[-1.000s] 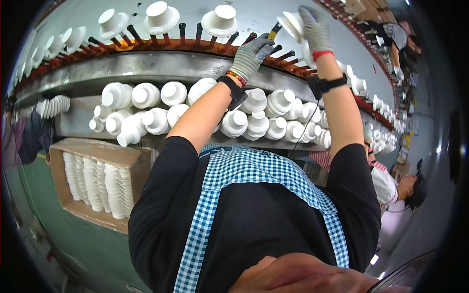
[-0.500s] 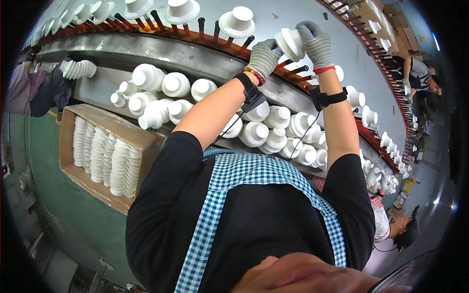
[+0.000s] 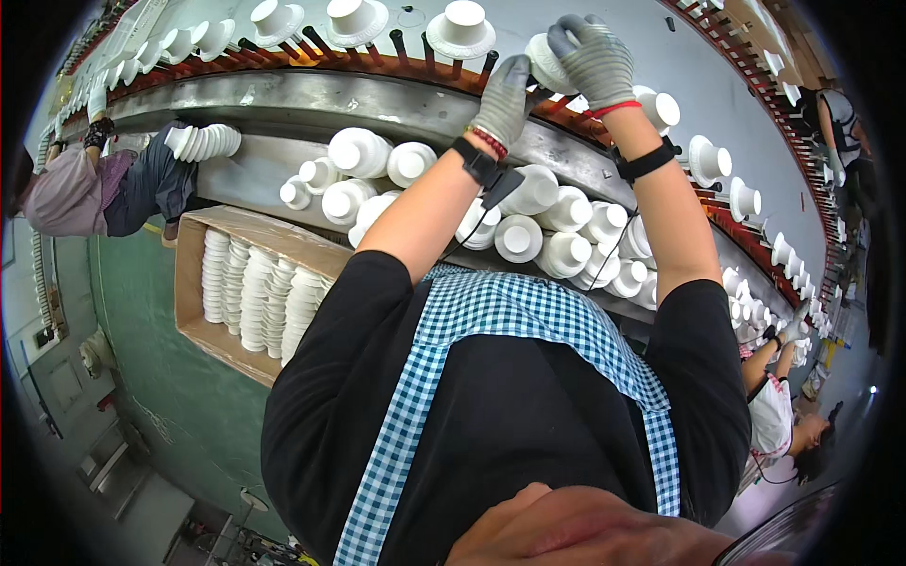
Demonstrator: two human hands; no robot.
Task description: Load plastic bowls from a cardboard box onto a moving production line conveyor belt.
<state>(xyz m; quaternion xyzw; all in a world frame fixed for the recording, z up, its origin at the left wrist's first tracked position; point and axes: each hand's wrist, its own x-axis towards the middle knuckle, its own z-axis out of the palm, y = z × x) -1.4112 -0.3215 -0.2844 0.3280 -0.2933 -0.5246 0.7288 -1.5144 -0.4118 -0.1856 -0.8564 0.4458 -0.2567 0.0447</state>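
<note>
A white hat-shaped piece [image 3: 545, 64] with a wide rim sits between my hands above the row of pegs. My gloved right hand [image 3: 595, 61] has its fingers closed around the right side of it. My gloved left hand [image 3: 505, 99] is at the lower left of the piece, fingers stretched upward close to its edge; whether they touch it is unclear. Just right of my left hand a dark peg [image 3: 538, 98] shows. To the left, another white hat-shaped piece [image 3: 461, 30] stands on the peg row.
Stacked white pieces [image 3: 519, 239] lie on the metal bench below my forearms. An open cardboard box [image 3: 193, 288] with rows of white pieces stands at left. A metal rail [image 3: 377, 104] runs along the pegs. Co-workers stand at far left [image 3: 94, 193] and right [image 3: 774, 415].
The view has shifted, so the bench and box appear farther right. My hands and the piece have moved slightly up and left in the picture, and my left fingers have straightened.
</note>
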